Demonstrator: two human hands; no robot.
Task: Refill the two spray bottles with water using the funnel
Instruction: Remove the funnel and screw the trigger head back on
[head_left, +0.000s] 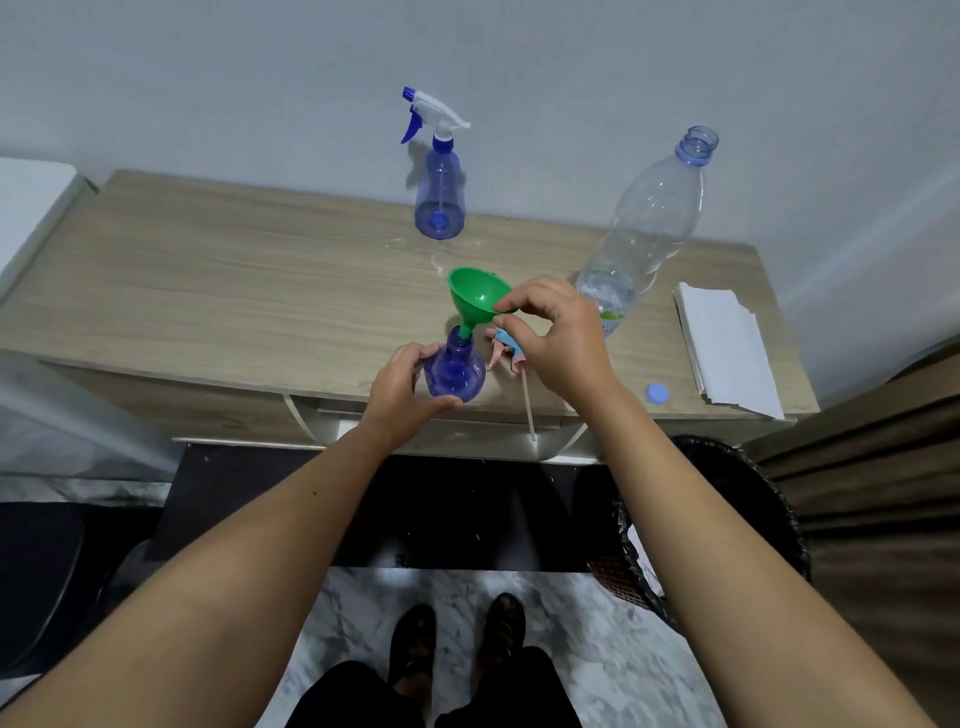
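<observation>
A pale wall backs a light wood-grain table (208, 270), and you stand at its near edge looking down on your own arms. Your left hand (402, 387) wraps its grip around the open spray bottle (456, 371) at the front of the table, fingers curled on its left side and thumb under its near side, so the bottle stands upright with its bare neck pointing up. Your right hand (558, 332) pinches the near rim of the green funnel (475, 297) in a closed fingertip grip. The funnel's spout meets the bottle's neck, but its long axis leans: the bowl tilts up and away to the right of the neck, towards the wall, not straight above it. The move ahead likely turns on bringing that axis upright over the neck. The water bottle (644, 228), uncapped and mostly empty with water low in it, stands just right of your right hand, so that hand is the nearer one to lift it. The second spray bottle (439, 192), still capped with its trigger head, stands well back by the wall. A removed trigger head (506, 353) lies beside the open bottle.
</observation>
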